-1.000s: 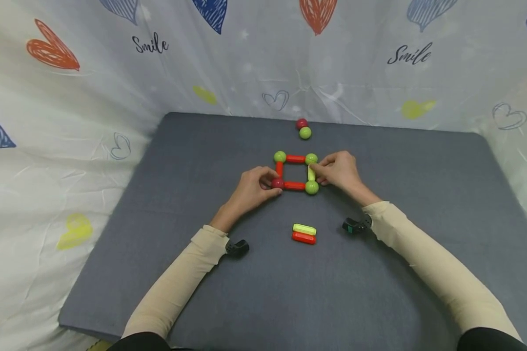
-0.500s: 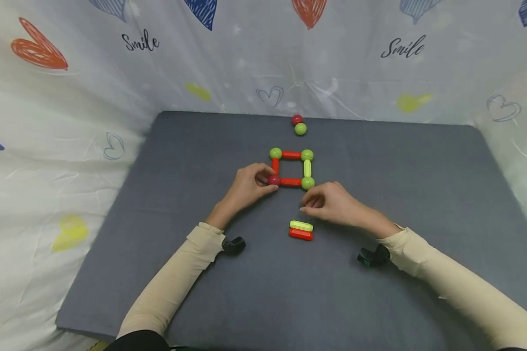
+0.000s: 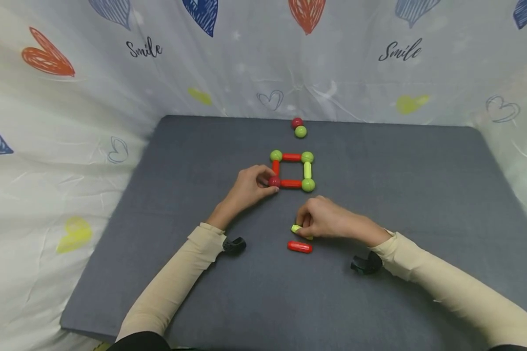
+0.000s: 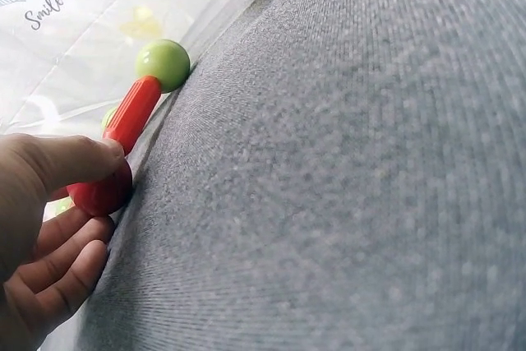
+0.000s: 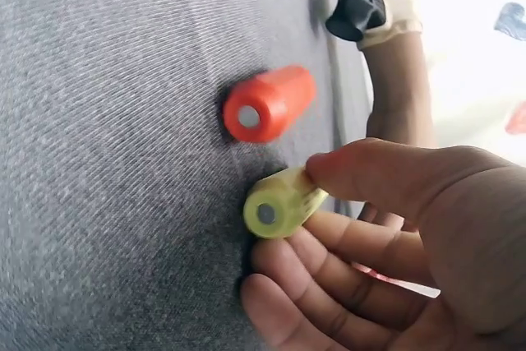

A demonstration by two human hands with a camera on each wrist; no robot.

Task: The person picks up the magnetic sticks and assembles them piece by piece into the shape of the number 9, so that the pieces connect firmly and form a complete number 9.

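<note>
On the grey table a square of magnetic rods and balls lies flat. Its near-left corner is a red ball (image 3: 274, 182), which my left hand (image 3: 251, 187) holds between thumb and fingers. Green balls form the other corners, such as the near-right green ball (image 3: 308, 185). Red rods make three sides, the near red rod (image 3: 291, 184) among them; a yellow-green rod (image 3: 307, 170) is the right side. My right hand (image 3: 327, 218) pinches a loose yellow-green rod (image 5: 279, 203) by thumb and fingers, in front of the square. A loose red rod (image 3: 299, 246) lies just nearer, apart from it.
Behind the square, a spare red ball (image 3: 296, 123) and a spare green ball (image 3: 300, 131) touch near the back edge of the table (image 3: 399, 161). A printed curtain (image 3: 246, 63) hangs along the back and left side.
My right hand has left the square's right side, come nearer and taken hold of the loose yellow-green rod, which is now apart from the red rod. My left hand stays at the red ball.
</note>
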